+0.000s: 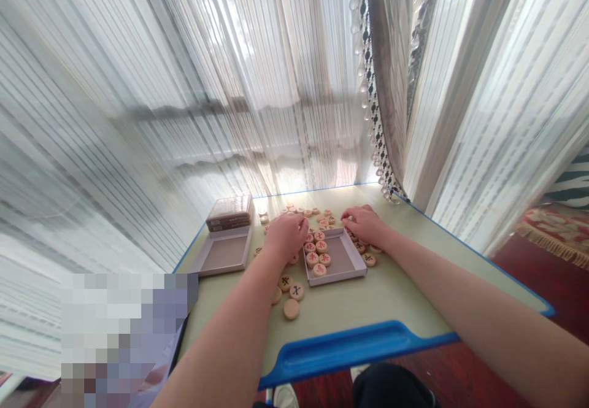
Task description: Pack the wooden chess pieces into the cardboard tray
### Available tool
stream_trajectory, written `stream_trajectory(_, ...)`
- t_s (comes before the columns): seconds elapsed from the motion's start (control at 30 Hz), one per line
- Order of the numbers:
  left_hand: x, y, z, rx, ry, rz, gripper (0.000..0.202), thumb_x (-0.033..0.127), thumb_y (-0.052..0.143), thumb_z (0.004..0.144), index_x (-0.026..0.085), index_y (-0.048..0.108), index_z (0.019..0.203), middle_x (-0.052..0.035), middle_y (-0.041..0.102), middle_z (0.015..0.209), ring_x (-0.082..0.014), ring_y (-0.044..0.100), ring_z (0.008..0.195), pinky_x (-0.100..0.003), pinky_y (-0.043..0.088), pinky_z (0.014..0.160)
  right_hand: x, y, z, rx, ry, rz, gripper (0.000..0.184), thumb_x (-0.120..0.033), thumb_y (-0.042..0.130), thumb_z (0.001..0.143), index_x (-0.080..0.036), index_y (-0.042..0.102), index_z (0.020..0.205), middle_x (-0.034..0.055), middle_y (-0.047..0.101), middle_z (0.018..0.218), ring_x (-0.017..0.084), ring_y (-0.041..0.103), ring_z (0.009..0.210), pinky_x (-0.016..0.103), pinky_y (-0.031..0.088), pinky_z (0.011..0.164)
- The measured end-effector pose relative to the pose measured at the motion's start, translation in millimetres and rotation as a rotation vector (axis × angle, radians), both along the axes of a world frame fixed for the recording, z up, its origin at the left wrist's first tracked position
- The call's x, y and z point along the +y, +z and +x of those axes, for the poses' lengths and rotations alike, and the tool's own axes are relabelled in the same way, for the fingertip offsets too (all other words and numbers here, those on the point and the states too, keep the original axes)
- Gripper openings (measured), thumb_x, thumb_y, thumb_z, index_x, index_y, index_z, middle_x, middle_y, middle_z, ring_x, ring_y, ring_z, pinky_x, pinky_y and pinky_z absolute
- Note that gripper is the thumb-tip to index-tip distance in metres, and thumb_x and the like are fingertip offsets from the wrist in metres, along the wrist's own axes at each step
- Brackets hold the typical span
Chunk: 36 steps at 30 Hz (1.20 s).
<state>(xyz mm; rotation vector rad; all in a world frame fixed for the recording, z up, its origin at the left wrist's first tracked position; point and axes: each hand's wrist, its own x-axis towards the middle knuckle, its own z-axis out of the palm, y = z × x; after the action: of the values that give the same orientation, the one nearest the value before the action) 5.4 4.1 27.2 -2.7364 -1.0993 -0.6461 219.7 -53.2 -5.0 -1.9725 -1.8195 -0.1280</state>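
Round wooden xiangqi pieces with red or black characters lie about a shallow open box (338, 254) on the table. Inside it, red-marked pieces (321, 246) fill the left side, while bare floor shows on the right. At the box's upper left is my left hand (286, 235), its fingers curled down; anything in them is hidden. My right hand (365, 224) is beyond the box's right corner, over loose pieces, with fingertips drawn together; I cannot make out what they hold. Black-marked pieces (369, 259) rest beside the box's right wall.
Left of my hands lies another shallow box part (224, 253), with stacked boxes (230, 211) behind it. More pieces (296, 291) lie in front of my left forearm. The pale table (414, 310) has a blue rim and front groove (345, 346). Curtains (276, 89) hang behind.
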Motion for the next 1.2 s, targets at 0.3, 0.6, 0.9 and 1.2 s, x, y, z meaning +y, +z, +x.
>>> stream_trajectory(0.3, 1, -0.6, 1, 0.027, 0.012, 0.009, 0.033, 0.031, 0.035, 0.087, 0.018, 0.063, 0.075, -0.0059, 0.066, 0.081, -0.0174, 0.058, 0.077, -0.027, 0.042, 0.07, -1, -0.8, 1, 0.122, -0.053, 0.062, 0.024, -0.023, 0.051, 0.077, -0.019, 0.067, 0.095, 0.0026, 0.069, 0.085, 0.02, 0.056, 0.087, 0.033, 0.036, 0.088)
stream_trajectory(0.6, 1, -1.5, 2, 0.048, 0.014, 0.007, 0.034, 0.031, 0.034, 0.087, 0.018, 0.063, 0.074, -0.0057, 0.065, 0.078, -0.0179, 0.058, 0.076, -0.028, 0.043, 0.07, -16, 15.5, -4, 0.188, 0.1, 0.337, 0.019, -0.021, 0.052, 0.077, -0.016, 0.065, 0.089, 0.0066, 0.064, 0.088, 0.017, 0.057, 0.081, 0.03, 0.044, 0.078)
stream_trajectory(0.9, -4, -0.7, 2, 0.069, 0.028, -0.023, 0.034, 0.033, 0.035, 0.087, 0.019, 0.065, 0.077, -0.0062, 0.067, 0.081, -0.0183, 0.059, 0.077, -0.03, 0.044, 0.072, -33, 17.5, -30, 0.227, 0.483, 0.143, 0.013, -0.024, 0.055, 0.078, -0.018, 0.065, 0.079, 0.0043, 0.059, 0.081, 0.012, 0.055, 0.064, 0.025, 0.047, 0.065)
stream_trajectory(1.2, -2, -2.8, 1, 0.098, 0.019, -0.034, 0.034, 0.033, 0.035, 0.087, 0.019, 0.065, 0.078, -0.0066, 0.067, 0.082, -0.0194, 0.06, 0.076, -0.03, 0.044, 0.067, -31, 14.9, -29, -0.089, 0.454, 0.068, 0.016, -0.026, 0.053, 0.081, -0.019, 0.068, 0.082, 0.0055, 0.066, 0.082, 0.02, 0.053, 0.084, 0.031, 0.042, 0.079)
